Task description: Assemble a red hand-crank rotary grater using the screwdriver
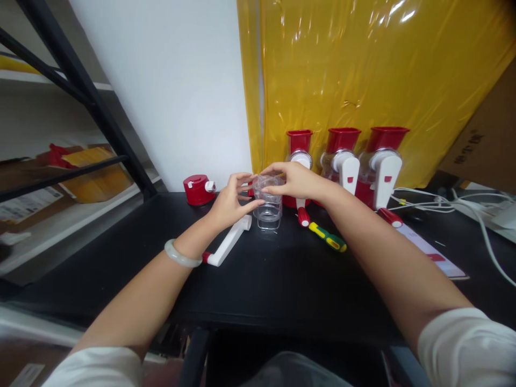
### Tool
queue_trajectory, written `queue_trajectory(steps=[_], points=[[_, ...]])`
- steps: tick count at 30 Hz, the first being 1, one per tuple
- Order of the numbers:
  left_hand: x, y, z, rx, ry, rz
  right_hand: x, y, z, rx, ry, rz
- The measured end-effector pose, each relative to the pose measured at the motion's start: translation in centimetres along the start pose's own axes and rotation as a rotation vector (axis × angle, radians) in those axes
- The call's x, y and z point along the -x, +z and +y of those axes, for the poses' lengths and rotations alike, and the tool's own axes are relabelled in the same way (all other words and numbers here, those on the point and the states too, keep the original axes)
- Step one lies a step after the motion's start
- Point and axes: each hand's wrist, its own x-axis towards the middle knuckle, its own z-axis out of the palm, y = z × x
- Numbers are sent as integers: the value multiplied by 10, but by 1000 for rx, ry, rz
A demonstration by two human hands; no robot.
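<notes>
Clear plastic piece (269, 215), top partly out of sight behind right hand (296, 180)

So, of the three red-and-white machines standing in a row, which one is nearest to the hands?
The leftmost machine: the right hand partly covers it in this view, while the middle machine and rightmost machine stand farther right.

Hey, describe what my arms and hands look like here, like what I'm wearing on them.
Both arms have short white sleeves, seen at the left arm and right arm. Your left hand and right hand wear no gloves. A pale, smooth, rounded bangle circles the left wrist; none shows on the right.
</notes>
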Motion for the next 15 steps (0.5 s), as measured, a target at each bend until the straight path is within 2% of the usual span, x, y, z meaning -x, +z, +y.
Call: queue_trajectory(steps=[8, 15], points=[[0, -4, 6, -96, 23, -35, 1, -4, -1, -20, 21, -71], [-1, -6, 9, -119, 34, -50, 1, -3, 4, -127, 17, -97]])
